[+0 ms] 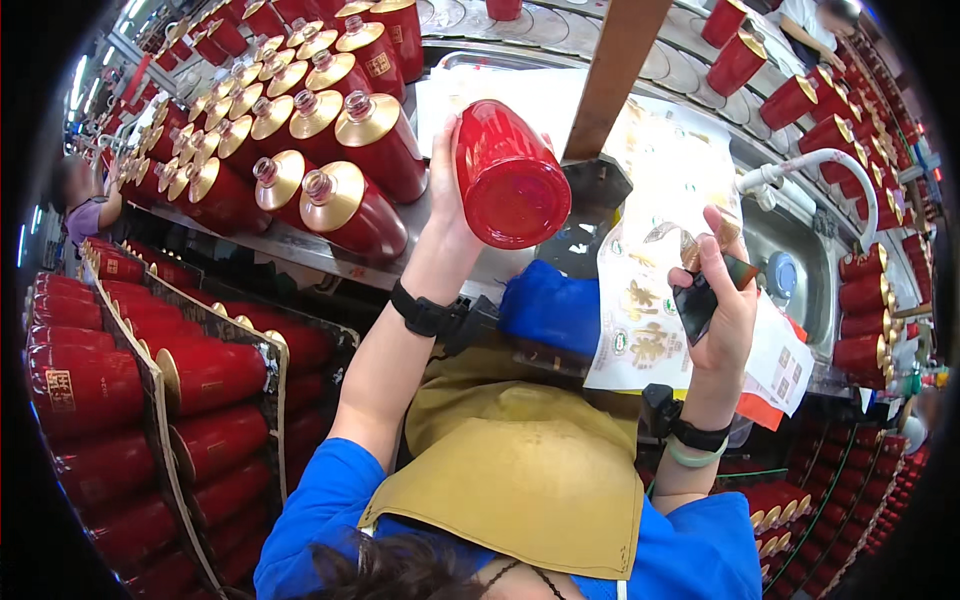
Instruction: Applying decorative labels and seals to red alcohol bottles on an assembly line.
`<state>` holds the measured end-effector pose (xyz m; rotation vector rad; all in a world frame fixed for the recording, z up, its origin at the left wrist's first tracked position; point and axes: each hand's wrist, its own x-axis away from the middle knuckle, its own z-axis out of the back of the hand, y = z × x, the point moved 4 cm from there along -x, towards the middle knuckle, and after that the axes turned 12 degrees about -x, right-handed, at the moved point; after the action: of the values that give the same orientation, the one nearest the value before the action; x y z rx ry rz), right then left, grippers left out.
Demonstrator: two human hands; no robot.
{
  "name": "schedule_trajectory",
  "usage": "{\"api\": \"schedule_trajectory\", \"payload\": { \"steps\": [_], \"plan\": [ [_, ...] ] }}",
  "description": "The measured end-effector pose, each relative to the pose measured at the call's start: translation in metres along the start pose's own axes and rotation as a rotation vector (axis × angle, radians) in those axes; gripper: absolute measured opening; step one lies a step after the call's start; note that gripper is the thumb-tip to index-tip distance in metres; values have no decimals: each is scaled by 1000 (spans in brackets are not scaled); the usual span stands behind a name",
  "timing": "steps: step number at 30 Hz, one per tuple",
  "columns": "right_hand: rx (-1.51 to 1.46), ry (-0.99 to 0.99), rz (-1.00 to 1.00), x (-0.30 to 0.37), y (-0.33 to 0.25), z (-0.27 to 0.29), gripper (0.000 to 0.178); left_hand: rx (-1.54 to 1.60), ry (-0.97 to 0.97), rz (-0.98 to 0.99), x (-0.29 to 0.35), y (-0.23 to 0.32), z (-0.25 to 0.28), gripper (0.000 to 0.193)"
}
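My left hand (449, 195) is closed round the side of a glossy red bottle (512, 185), which is tilted so that its round base faces me. The bottle's neck is out of sight. To the right, my right hand (732, 305) grips a dark, shiny flat plate (697, 308) in its palm. A thin, partly see-through gold decal (689, 250) shows by its fingertips. Beneath that hand, a white sheet with gold decals (640, 335) lies on the work surface. A bunched blue cloth (548, 305) sits at the near edge, below the bottle.
Red bottles with gold shoulders (345, 205) crowd the bench at left. Crates of red bottles (90, 390) stand lower left. A brown post (620, 65) rises ahead. At right are a metal sink (822, 300) and a white curved tap (865, 175). Behind runs a bottle conveyor (545, 25).
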<state>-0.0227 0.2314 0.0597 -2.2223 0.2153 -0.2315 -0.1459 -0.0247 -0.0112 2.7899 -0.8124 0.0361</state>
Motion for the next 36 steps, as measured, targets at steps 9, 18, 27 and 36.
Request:
{"api": "schedule_trajectory", "payload": {
  "steps": [9, 18, 27, 36],
  "plan": [
    [179, -99, 91, -10, -5, -21, 35, -506, 283, -281, 19, 16, -19, 73],
    [337, -284, 35, -12, 10, -55, 43, -1541, 425, -782, 61, -4, -21, 91],
    [534, -346, 66, -7, 16, -81, 40, -1490, 386, -931, 79, -19, -17, 91],
    [714, -399, 210, 3, 14, -105, 46, -1659, 357, -907, 86, -15, -15, 86]
  ]
}}
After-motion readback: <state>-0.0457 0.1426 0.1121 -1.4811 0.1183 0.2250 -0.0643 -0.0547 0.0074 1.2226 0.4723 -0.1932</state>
